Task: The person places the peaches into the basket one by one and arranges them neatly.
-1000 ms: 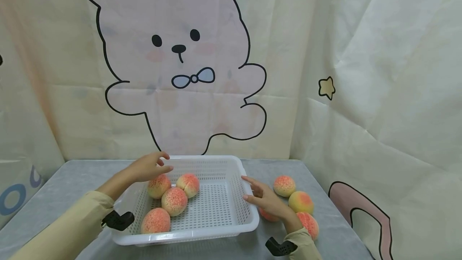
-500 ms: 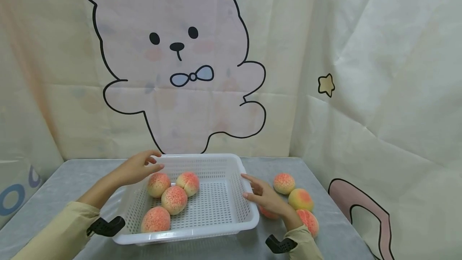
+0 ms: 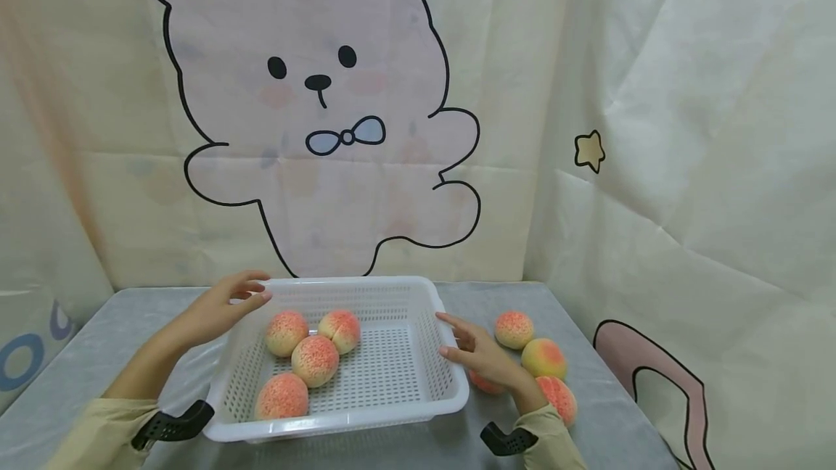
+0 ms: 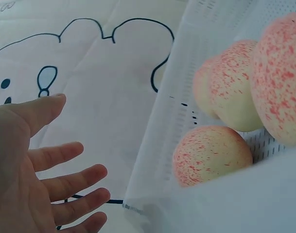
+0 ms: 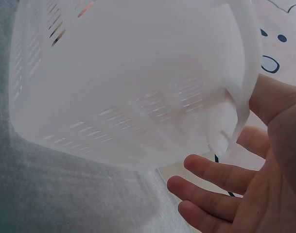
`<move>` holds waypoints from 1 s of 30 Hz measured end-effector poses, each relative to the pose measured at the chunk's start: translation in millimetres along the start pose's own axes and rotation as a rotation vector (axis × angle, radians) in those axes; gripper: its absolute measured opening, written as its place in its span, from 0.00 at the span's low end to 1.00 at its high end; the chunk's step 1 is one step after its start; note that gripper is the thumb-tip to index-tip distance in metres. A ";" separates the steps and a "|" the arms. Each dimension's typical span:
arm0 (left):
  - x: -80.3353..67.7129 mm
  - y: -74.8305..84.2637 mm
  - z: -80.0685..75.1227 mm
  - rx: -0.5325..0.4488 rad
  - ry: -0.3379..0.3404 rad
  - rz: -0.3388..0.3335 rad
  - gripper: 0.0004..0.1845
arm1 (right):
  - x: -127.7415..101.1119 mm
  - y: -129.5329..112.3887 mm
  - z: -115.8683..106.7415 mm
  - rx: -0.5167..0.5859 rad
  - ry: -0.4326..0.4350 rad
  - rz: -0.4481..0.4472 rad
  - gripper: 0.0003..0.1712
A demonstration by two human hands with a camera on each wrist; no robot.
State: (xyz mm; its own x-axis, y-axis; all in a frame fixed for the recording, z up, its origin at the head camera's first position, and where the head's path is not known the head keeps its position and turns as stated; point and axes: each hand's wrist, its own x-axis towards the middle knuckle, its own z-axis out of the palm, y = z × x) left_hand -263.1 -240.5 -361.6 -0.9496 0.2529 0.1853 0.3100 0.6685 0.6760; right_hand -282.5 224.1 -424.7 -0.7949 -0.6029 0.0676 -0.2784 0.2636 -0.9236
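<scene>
Basket (image 3: pixel 339 423): lower middle of the frame.
Your left hand (image 3: pixel 218 310): empty, fingers spread, near its upper-left corner.
Your right hand (image 3: pixel 485 354): loose, at its right rim.
Peaches (image 3: pixel 316 361): four inside, four outside, lower right; you look about halfway.

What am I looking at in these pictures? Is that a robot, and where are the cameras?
No robot here: these are a person's two bare hands. The wide pictures come from a camera on the person's head; the other two come from cameras on the wrists. On the grey table sits a white basket with four peaches inside, and loose peaches lie to its right. The left hand is open near the basket and holds nothing. The right hand seems to touch the basket's right rim, its fingers fairly relaxed.
</scene>
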 end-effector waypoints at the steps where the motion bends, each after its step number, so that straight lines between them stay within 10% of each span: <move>1: -1.3 -1.5 -0.9 -0.004 0.005 0.000 0.30 | 0.0 -0.5 0.0 0.001 -0.001 0.001 0.41; 16: -26.3 -37.6 -16.4 -0.085 0.025 -0.076 0.31 | -0.3 -0.5 -1.9 0.019 -0.008 0.018 0.41; 30: -34.8 -59.8 -10.8 -0.189 -0.106 -0.124 0.34 | -0.9 -2.2 0.1 0.002 -0.004 0.016 0.41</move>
State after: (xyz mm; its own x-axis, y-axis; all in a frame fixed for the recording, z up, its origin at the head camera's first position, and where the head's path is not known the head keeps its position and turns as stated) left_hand -249.1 -296.8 -400.8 -0.9665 0.2557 0.0240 0.1681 0.5589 0.8120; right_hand -281.1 224.0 -422.8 -0.7969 -0.6019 0.0512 -0.2646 0.2716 -0.9253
